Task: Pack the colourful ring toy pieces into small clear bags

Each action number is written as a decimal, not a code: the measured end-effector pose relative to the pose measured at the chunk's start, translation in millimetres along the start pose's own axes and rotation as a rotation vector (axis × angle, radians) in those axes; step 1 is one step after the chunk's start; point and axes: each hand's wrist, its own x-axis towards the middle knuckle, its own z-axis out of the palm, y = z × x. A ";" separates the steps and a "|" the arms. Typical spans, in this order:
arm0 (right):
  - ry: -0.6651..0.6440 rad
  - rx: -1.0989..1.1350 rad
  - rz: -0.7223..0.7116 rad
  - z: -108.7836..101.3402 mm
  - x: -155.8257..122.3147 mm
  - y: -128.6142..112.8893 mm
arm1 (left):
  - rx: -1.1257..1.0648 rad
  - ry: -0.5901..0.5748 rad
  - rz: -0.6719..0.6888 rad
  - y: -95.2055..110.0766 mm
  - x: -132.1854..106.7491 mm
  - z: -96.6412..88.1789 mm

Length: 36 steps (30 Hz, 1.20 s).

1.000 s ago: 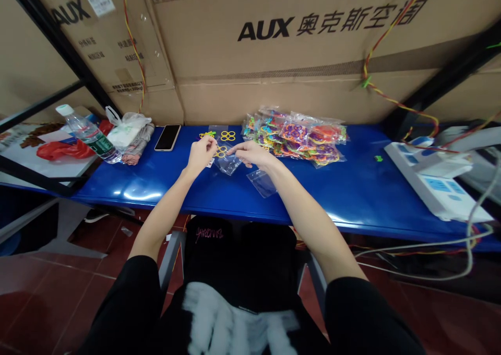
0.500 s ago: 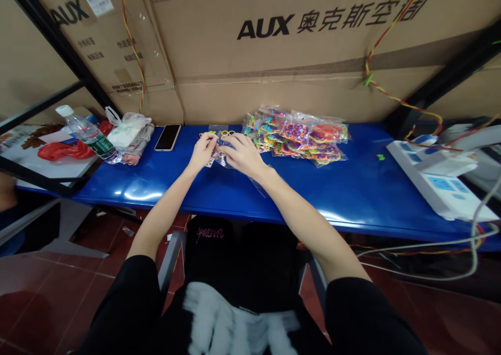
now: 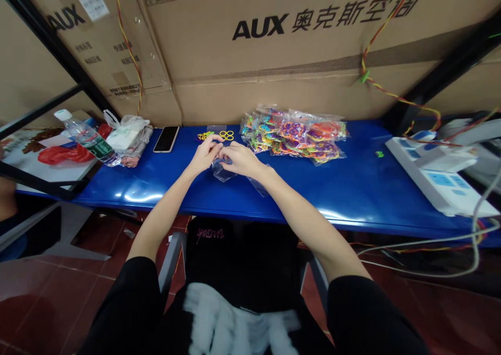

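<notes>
Both hands meet over the blue table, their fingers bent around a clear plastic bag. My left hand pinches the bag's upper edge from the left. From the right, my right hand grips the same edge with curled fingers. Whether anything lies inside the bag is hard to see. Just beyond the fingers are yellow rings and a small cluster of yellow and purple pieces. Another clear bag lies partly under my right wrist.
Filled bags of colourful plastic pieces are heaped at the back. A phone, a water bottle and a bundled plastic bag are on the left. A white device with cables stands right, near a green piece.
Both hands have drawn closer together on the clear bag, which now hangs more visibly below the fingers. More of the yellow rings shows behind them. The view has shifted slightly.
</notes>
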 end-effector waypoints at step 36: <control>0.061 1.048 0.637 -11.0 4.2 6.6 | 0.916 -0.161 0.156 17.2 -6.9 -12.7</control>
